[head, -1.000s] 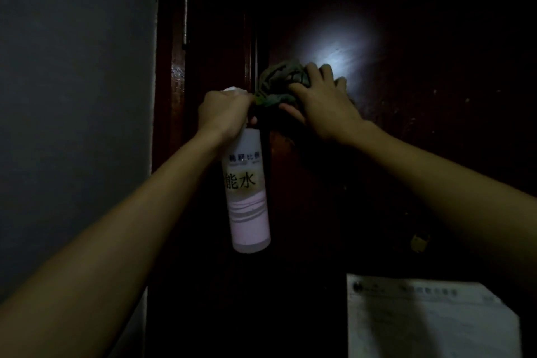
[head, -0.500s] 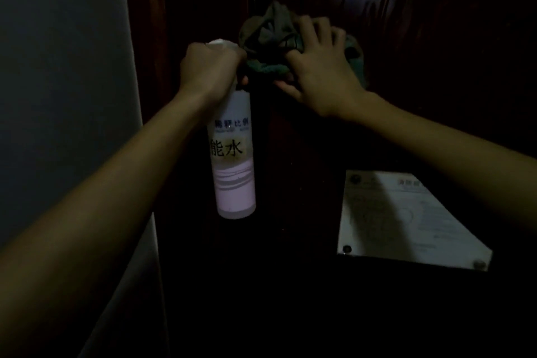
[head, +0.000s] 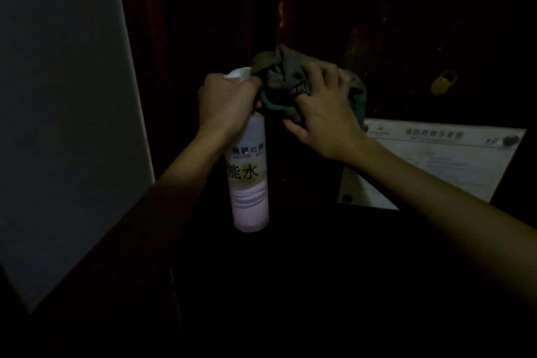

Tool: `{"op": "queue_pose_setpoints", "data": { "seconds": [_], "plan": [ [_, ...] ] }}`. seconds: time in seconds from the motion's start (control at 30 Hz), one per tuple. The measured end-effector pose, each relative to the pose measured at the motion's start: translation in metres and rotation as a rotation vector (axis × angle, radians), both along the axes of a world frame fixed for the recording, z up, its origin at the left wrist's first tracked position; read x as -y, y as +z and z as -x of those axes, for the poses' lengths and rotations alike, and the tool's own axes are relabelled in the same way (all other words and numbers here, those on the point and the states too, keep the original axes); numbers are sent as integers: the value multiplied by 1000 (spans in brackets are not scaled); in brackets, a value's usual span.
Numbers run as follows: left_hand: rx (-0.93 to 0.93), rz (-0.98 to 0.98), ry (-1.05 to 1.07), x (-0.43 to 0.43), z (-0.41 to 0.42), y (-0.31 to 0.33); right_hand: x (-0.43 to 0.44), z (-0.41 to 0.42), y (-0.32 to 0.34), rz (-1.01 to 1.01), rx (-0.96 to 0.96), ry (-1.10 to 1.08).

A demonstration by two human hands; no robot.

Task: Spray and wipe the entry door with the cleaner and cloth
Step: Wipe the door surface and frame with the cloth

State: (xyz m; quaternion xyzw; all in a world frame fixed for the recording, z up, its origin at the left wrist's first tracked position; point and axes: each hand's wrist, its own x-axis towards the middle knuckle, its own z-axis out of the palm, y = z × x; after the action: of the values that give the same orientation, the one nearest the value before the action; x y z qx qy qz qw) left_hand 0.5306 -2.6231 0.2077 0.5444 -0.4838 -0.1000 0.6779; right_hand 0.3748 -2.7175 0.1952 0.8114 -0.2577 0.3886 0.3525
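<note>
Now the left hand (head: 225,104) is wrapped tight round the top of the pink bottle (head: 248,183). The bottle hangs straight down in front of the dark door (head: 319,9). Right beside it, the right hand (head: 322,122) presses a bunched cloth (head: 279,78) on the door, its fingers (head: 316,73) curled into the cloth and gripping it. 1 white paper (head: 450,166) is stuck on the door, low and right of that hand. A grey wall (head: 58,96) is on the left.

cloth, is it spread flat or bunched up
Bunched up: the cloth is a crumpled wad of creases and folds, and the right hand grips it against the door.
</note>
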Motion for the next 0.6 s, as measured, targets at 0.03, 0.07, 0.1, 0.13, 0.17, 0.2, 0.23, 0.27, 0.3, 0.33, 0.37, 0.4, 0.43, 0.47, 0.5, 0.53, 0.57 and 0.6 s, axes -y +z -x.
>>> {"op": "queue_pose_setpoints", "data": {
  "seconds": [0.03,0.07,0.1,0.13,0.17,0.2,0.23,0.27,0.3,0.33,0.37,0.4,0.43,0.47,0.5,0.53,0.57,0.6],
  "plan": [
    [2,-4,10,2,1,-7,0,1,-9,0,7,10],
    [5,-8,20,3,1,-14,0,1,-18,-1,17,21],
    [10,-15,29,5,2,-21,0,1,-26,-3,28,25],
    [12,-23,33,6,3,-27,-1,1,-34,-7,35,23],
    [6,-33,33,6,4,-33,-1,1,-42,-14,38,18],
    [-3,-42,31,7,4,-38,-1,1,-49,-22,40,15],
    [-12,-48,27,7,3,-44,0,1,-56,-30,42,16],
    [-18,-54,23,8,3,-50,0,1,-63,-37,43,21],
    [-19,-58,15,8,3,-56,0,2,-69,-43,42,26],
    [-18,-61,4,8,4,-62,-1,3,-75,-48,39,30],
    [-18,-60,-9,8,5,-67,-1,3,-81,-54,36,33],
    [-24,-60,-19,8,7,-73,-2,4,-86,-66,34,38],
    [-35,-67,-26,7,8,-79,-2,5,-92,-80,32,46],
    [-42,-84,-26,7,9,-84,-2,7,-98,-93,27,54],
    [-37,-107,-19,8,10,-90,-2,9,-104,-103,18,56],
    [-17,-137,-7,8,10,-96,-2,11,-110,-109,5,51],
    [17,-157,1,7,11,-102,-2,13,-116,-115,-12,41],
    [54,-168,4,6,12,-107,-3,14,-122,-123,-31,30]
  ]
}}
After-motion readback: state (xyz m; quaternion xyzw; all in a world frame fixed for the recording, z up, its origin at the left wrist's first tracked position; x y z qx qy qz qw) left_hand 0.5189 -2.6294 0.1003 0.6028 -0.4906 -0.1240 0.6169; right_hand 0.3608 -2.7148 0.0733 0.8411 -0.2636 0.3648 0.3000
